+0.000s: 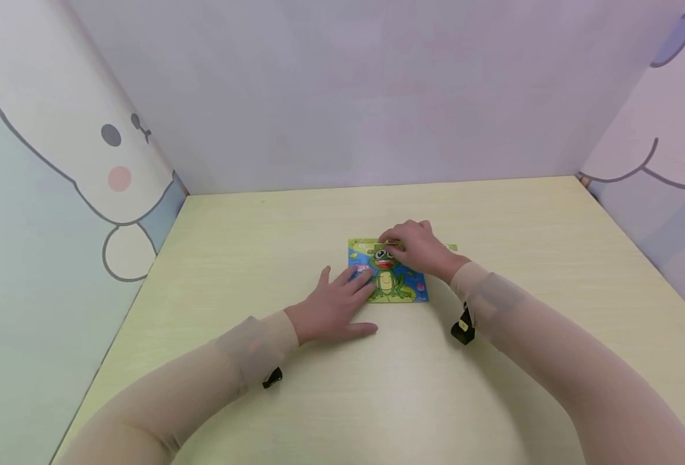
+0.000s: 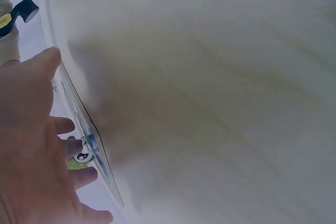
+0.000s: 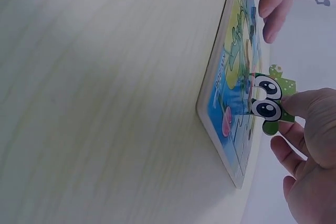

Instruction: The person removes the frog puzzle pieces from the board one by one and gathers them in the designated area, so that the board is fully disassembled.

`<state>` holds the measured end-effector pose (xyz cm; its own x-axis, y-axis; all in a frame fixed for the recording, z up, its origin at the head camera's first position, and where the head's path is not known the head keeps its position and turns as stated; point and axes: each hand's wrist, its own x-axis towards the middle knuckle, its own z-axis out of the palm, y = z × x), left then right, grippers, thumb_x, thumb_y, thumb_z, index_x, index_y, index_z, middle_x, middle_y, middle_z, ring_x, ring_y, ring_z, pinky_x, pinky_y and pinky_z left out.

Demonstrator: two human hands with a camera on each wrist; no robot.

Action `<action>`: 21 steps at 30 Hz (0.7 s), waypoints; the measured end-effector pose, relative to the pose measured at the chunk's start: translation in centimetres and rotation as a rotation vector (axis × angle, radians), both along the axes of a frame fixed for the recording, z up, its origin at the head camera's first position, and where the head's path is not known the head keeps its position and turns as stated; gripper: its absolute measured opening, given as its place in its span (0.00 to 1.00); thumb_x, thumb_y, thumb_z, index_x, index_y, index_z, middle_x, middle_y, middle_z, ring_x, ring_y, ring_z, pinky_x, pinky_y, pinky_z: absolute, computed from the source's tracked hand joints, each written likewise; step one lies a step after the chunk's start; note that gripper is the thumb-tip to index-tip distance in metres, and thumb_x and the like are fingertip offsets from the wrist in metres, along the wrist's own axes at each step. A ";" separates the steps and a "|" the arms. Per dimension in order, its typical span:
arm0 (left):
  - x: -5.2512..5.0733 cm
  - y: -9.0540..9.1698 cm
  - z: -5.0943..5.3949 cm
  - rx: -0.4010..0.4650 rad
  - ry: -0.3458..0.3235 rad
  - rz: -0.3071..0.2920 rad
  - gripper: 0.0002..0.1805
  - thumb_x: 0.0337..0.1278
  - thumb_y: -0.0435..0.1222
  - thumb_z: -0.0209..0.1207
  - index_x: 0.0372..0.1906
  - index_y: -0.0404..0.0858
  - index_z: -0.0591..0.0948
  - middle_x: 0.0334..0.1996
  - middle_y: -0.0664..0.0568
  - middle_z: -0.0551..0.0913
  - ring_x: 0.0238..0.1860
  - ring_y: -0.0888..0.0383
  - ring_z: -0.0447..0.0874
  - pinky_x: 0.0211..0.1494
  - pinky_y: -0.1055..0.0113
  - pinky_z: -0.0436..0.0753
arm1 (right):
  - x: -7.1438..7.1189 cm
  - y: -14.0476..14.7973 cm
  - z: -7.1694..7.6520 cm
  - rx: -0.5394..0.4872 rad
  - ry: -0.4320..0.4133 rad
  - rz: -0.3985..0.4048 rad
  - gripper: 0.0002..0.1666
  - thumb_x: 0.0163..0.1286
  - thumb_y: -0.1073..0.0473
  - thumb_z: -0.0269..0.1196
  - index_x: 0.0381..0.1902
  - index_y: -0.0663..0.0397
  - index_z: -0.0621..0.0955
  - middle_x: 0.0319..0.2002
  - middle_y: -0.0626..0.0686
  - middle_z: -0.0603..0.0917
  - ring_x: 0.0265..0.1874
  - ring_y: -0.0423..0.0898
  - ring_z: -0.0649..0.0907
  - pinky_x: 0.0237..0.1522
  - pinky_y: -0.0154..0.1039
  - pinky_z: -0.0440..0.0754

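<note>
Pale yellow, wood-grained bench (image 1: 238, 252): flat, spreading wide around the work, softly shadowed beneath the beige-sleeved right forearm (image 1: 543, 342) at 4 o'clock.
Plain pale lilac wall (image 1: 342, 97): rising straight along the far edge at 12 o'clock.
Pale wall with a white cartoon animal (image 1: 57, 148): standing at 10 o'clock, drawn with grey outlines and a pink cheek.
Second cartoon wall (image 1: 656, 110): standing at 2 o'clock, outlined in grey too.
Flat rectangular frog puzzle board in blue, green and yellow (image 1: 386, 282): lying near mid-bench.
Green puzzle piece with two big eyes (image 3: 270, 98): tilted up above the board, towards 12 o'clock; cannot tell whether touching it.
Right hand (image 1: 421, 248): placed at 1 o'clock, pinching the piece between thumb and fingers.
Left hand (image 1: 337, 309): spread, fingers apart, reaching over the board's edge at 8 o'clock.
</note>
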<state>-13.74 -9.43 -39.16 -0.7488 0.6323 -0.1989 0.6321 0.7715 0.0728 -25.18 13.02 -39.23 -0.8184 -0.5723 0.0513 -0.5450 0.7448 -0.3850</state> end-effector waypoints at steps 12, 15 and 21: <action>-0.5 1.4 -0.1 -0.040 -0.055 0.008 0.47 0.71 0.70 0.48 0.85 0.49 0.58 0.87 0.53 0.50 0.86 0.41 0.45 0.76 0.24 0.55 | 0.1 0.1 0.1 -0.014 -0.002 0.002 0.15 0.76 0.57 0.66 0.57 0.49 0.88 0.47 0.52 0.91 0.50 0.55 0.82 0.57 0.60 0.65; -0.4 1.5 0.0 -0.034 -0.058 0.008 0.47 0.70 0.70 0.49 0.84 0.49 0.59 0.86 0.53 0.51 0.86 0.40 0.46 0.76 0.24 0.56 | 0.0 0.1 0.1 -0.020 0.003 0.002 0.14 0.76 0.57 0.66 0.56 0.50 0.88 0.47 0.52 0.91 0.50 0.54 0.81 0.57 0.60 0.65; -0.4 1.5 -0.2 -0.030 -0.055 0.006 0.48 0.69 0.70 0.49 0.84 0.48 0.59 0.86 0.52 0.52 0.85 0.40 0.48 0.75 0.24 0.58 | 0.1 0.3 0.0 -0.034 0.010 0.003 0.14 0.76 0.57 0.66 0.56 0.50 0.88 0.47 0.52 0.91 0.51 0.54 0.81 0.59 0.61 0.65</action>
<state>-14.18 -7.88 -39.38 -0.7398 0.6212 -0.2584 0.6234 0.7774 0.0837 -25.10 13.28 -39.24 -0.8160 -0.5726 0.0789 -0.5512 0.7297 -0.4046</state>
